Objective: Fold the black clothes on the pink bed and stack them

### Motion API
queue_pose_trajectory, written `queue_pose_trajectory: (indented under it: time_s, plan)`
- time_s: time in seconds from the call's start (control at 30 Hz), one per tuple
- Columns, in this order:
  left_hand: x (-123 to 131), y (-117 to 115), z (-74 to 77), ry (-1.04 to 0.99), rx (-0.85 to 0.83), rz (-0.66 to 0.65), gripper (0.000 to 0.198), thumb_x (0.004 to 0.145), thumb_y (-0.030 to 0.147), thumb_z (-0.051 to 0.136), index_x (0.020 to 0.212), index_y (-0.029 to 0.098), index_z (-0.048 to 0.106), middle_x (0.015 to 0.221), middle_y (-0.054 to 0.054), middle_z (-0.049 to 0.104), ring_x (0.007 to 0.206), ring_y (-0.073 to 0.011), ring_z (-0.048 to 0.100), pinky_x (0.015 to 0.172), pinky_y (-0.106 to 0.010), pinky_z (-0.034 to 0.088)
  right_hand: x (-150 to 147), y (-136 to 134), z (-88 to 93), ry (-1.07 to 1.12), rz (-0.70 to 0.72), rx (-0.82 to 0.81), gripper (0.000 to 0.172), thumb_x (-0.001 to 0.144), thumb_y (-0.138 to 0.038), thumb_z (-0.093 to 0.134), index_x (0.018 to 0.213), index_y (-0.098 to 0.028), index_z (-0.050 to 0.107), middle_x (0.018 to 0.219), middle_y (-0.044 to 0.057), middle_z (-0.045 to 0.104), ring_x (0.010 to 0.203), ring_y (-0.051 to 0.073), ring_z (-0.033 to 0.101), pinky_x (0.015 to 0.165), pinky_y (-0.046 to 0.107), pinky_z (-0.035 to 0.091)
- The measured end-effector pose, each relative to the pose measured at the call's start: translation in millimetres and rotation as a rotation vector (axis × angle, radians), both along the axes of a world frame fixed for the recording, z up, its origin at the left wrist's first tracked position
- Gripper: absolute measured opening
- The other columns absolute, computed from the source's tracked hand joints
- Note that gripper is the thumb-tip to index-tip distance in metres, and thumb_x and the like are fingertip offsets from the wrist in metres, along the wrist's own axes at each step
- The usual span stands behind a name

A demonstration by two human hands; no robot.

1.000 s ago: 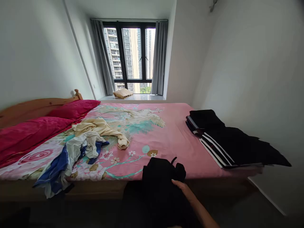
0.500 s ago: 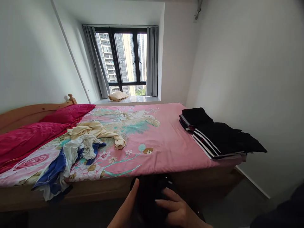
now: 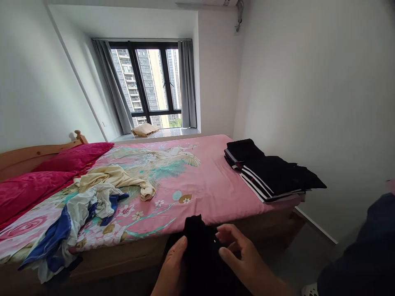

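Note:
I hold a black garment in front of me at the near edge of the bed. My left hand grips its left side with the thumb against the cloth. My right hand pinches its right side with the fingertips. A pink floral bedspread covers the bed just beyond the garment.
A heap of cream, white and blue clothes lies on the left of the bed. Folded black garments with white stripes are stacked at the right end. Red pillows lean by the wooden headboard. A dark sleeve shows at the lower right.
The view has shifted right and up. The black garment left the bed edge and rose between both hands; my left hand came into view and joined the right on it.

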State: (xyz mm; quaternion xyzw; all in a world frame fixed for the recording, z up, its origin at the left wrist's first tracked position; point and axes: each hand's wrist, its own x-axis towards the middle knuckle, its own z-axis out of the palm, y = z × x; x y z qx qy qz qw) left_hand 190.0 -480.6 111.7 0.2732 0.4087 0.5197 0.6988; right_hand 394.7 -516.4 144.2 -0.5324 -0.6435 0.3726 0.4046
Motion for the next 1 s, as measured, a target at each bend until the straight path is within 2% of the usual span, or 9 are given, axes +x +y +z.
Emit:
queue_pose_trajectory:
  time_s: [0.17, 0.23, 0.33, 0.37, 0.53, 0.63, 0.7, 0.83, 1.0]
  plan:
    - [14, 1, -4.5, 0.07, 0.023, -0.009, 0.028, 0.071, 0.039, 0.067, 0.091, 0.02, 0.071, 0.103, -0.006, 0.072, 0.123, -0.0292, 0.05, 0.108, -0.045, 0.036, -22, 10, 3.4, -0.156, 0.023, 0.048, 0.084, 0.063, -0.037, 0.075, 0.138, -0.026, 0.037, 0.119, 0.008, 0.056, 0.109, 0.025, 0.051, 0.096, 0.038, 0.04]
    - [13, 5, 8.5, 0.063, 0.025, 0.013, 0.032, 0.071, 0.041, 0.067, 0.094, 0.019, 0.07, 0.104, -0.006, 0.072, 0.122, -0.0279, 0.051, 0.107, -0.042, 0.038, -20, 12, -6.5, -0.228, 0.02, 0.024, 0.07, 0.068, -0.037, 0.071, 0.132, -0.025, 0.045, 0.106, 0.006, 0.061, 0.099, 0.023, 0.054, 0.09, 0.036, 0.042]
    - [10, 11, 31.1, 0.05, 0.039, 0.064, 0.04, 0.067, 0.042, 0.07, 0.099, 0.018, 0.069, 0.105, -0.006, 0.071, 0.117, -0.0278, 0.055, 0.101, -0.039, 0.044, -10, 14, -17.2, -0.308, 0.094, 0.064, 0.019, 0.079, -0.033, 0.06, 0.094, -0.023, 0.064, 0.085, 0.003, 0.063, 0.088, 0.02, 0.055, 0.085, 0.032, 0.041]
    - [8, 12, 36.2, 0.04, 0.061, 0.053, 0.045, 0.065, 0.04, 0.071, 0.105, 0.019, 0.066, 0.107, -0.006, 0.071, 0.112, -0.0279, 0.058, 0.097, -0.039, 0.047, -7, 14, -18.3, -0.319, 0.114, 0.088, 0.014, 0.082, -0.032, 0.056, 0.086, -0.021, 0.063, 0.084, 0.002, 0.062, 0.087, 0.019, 0.055, 0.084, 0.031, 0.04]
    - [-3, 23, 36.6, 0.249, 0.343, -0.028, 0.083, 0.058, 0.014, 0.067, 0.135, 0.033, 0.043, 0.121, -0.002, 0.063, 0.099, -0.0226, 0.063, 0.084, -0.032, 0.051, 3, 12, -6.8, -0.219, 0.104, 0.081, 0.032, 0.096, -0.042, 0.03, 0.083, -0.02, 0.049, 0.075, -0.002, 0.053, 0.069, 0.011, 0.048, 0.066, 0.022, 0.038]
    - [-15, 33, 35.6, 0.682, 0.593, -0.029, 0.036, 0.062, 0.022, 0.07, 0.097, 0.023, 0.068, 0.119, -0.007, 0.061, 0.113, -0.027, 0.055, 0.084, -0.03, 0.049, 7, 12, 3.9, -0.168, 0.051, 0.154, 0.033, 0.097, -0.043, 0.028, 0.081, -0.02, 0.046, 0.072, -0.003, 0.05, 0.066, 0.01, 0.046, 0.063, 0.021, 0.035]
    - [-20, 40, 39.6, 0.879, 0.653, -0.034, 0.013, 0.068, 0.032, 0.069, 0.072, 0.021, 0.065, 0.111, -0.009, 0.062, 0.114, -0.0287, 0.053, 0.082, -0.031, 0.049, 12, 14, 10.3, -0.172, 0.039, 0.215, 0.032, 0.097, -0.042, 0.03, 0.08, -0.02, 0.047, 0.071, -0.003, 0.05, 0.064, 0.01, 0.045, 0.061, 0.022, 0.033]
    - [-20, 52, 47.3, 0.803, 0.639, -0.109, 0.022, 0.077, 0.042, 0.062, 0.071, 0.021, 0.058, 0.087, -0.007, 0.068, 0.106, -0.0267, 0.059, 0.084, -0.033, 0.048, 25, 21, 23.4, -0.288, 0.011, 0.322, 0.031, 0.096, -0.038, 0.034, 0.078, -0.019, 0.05, 0.07, -0.001, 0.054, 0.063, 0.01, 0.047, 0.061, 0.023, 0.033]
    - [1, 58, 46.3, 0.774, 0.719, -0.363, 0.031, 0.081, 0.04, 0.058, 0.107, 0.026, 0.067, 0.13, -0.007, 0.058, 0.126, -0.0255, 0.045, 0.104, -0.038, 0.036, 34, 13, 36.1, -0.375, 0.13, 0.466, 0.024, 0.094, -0.033, 0.041, 0.081, -0.019, 0.056, 0.073, 0.0, 0.06, 0.068, 0.01, 0.053, 0.065, 0.023, 0.035]
